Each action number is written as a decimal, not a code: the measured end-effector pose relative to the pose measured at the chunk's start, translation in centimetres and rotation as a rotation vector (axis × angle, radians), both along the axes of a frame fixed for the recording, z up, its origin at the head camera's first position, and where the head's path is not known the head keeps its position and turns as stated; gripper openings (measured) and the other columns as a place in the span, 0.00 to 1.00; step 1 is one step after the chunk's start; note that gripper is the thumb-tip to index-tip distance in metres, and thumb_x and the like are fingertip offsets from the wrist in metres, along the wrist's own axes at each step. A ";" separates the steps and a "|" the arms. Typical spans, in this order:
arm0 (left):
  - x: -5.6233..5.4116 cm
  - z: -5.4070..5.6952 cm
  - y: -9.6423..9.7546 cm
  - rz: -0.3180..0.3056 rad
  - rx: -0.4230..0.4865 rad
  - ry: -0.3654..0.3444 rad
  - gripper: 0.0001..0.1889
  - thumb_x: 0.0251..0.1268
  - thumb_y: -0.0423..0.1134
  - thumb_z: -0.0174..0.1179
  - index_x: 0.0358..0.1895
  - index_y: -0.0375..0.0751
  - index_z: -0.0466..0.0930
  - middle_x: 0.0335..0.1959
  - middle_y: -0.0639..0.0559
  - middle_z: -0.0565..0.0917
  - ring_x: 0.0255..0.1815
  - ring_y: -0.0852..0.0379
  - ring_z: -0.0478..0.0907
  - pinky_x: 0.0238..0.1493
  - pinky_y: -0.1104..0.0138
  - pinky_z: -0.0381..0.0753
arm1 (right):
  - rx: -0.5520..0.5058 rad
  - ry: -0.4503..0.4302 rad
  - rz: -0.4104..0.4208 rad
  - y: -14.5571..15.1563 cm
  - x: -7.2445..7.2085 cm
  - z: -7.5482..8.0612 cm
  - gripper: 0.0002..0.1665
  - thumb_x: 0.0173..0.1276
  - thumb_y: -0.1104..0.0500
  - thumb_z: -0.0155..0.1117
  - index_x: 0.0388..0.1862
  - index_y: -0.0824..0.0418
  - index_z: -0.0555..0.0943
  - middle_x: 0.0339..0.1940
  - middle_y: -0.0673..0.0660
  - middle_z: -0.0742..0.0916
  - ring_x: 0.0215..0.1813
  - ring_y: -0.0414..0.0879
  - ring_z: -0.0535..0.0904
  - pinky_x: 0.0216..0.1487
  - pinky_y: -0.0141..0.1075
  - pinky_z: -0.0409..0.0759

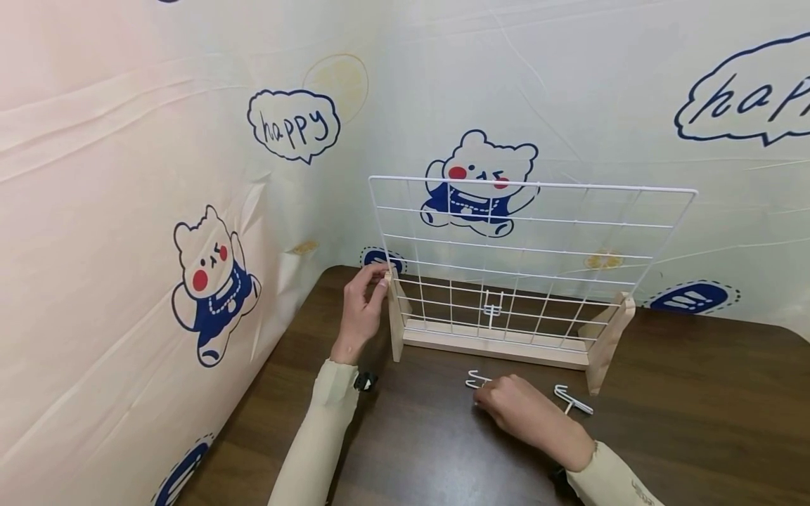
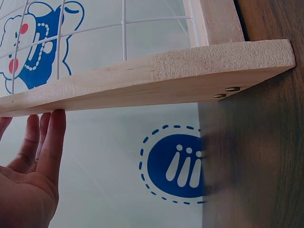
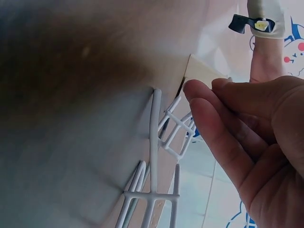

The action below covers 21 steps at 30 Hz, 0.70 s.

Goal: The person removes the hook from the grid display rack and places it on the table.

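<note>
A rack with a white wire grid (image 1: 538,185) between wooden side panels stands on the table. My left hand (image 1: 361,316) touches the outer face of its left panel (image 1: 396,323); in the left wrist view, extended fingertips rest against the wood (image 2: 142,90). On the grid's lower part hangs a white wire hook (image 1: 491,310). My right hand (image 1: 522,407) is low over the table, partly covering one loose hook (image 1: 474,380). Another hook (image 1: 576,400) lies right of it. In the right wrist view, the loosely bent fingers (image 3: 213,128) hold nothing visible, beside a white hook (image 3: 154,142).
The dark wooden table (image 1: 696,407) extends right of the rack. Patterned cloth (image 1: 114,211) rises along the table's left side and behind the rack. A pale wooden bar (image 1: 506,344) joins the side panels near the tabletop.
</note>
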<state>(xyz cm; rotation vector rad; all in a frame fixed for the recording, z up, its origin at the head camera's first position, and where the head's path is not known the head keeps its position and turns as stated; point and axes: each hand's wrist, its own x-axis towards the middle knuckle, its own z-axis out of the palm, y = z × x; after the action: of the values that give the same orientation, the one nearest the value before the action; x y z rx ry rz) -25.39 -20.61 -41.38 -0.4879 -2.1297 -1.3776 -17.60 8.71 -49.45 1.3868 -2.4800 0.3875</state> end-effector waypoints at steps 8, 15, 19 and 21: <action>0.1 0.1 0.1 0.003 -0.003 -0.001 0.13 0.71 0.24 0.53 0.52 0.24 0.83 0.43 0.30 0.86 0.42 0.47 0.80 0.42 0.82 0.74 | 0.001 -0.047 0.016 -0.1 0.1 0.0 0.17 0.66 0.64 0.71 0.20 0.52 0.77 0.18 0.42 0.81 0.23 0.34 0.78 0.25 0.30 0.74; 0.1 0.1 0.0 0.000 -0.004 -0.004 0.13 0.72 0.24 0.53 0.53 0.24 0.83 0.44 0.30 0.86 0.42 0.48 0.80 0.42 0.81 0.74 | -0.002 -0.072 0.024 -0.1 0.3 -0.2 0.18 0.67 0.63 0.71 0.19 0.51 0.77 0.18 0.41 0.82 0.23 0.32 0.77 0.24 0.29 0.72; 0.0 0.0 0.0 0.001 -0.003 -0.005 0.13 0.72 0.24 0.53 0.53 0.24 0.83 0.44 0.30 0.86 0.42 0.49 0.79 0.43 0.81 0.74 | -0.003 -0.102 0.024 -0.2 0.3 0.0 0.19 0.68 0.64 0.70 0.19 0.51 0.77 0.17 0.40 0.81 0.22 0.30 0.75 0.24 0.27 0.71; 0.0 0.0 0.0 0.003 -0.005 -0.008 0.13 0.72 0.24 0.53 0.53 0.25 0.83 0.44 0.30 0.86 0.42 0.49 0.79 0.44 0.81 0.74 | 0.000 -0.117 0.020 -0.2 0.4 0.0 0.19 0.69 0.64 0.69 0.19 0.51 0.77 0.17 0.40 0.81 0.23 0.30 0.75 0.24 0.27 0.70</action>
<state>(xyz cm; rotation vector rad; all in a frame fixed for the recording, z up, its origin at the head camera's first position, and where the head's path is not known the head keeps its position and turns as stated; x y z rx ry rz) -25.40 -20.61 -41.41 -0.4819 -2.1400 -1.3751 -17.18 8.50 -49.42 1.4283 -2.5604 0.4859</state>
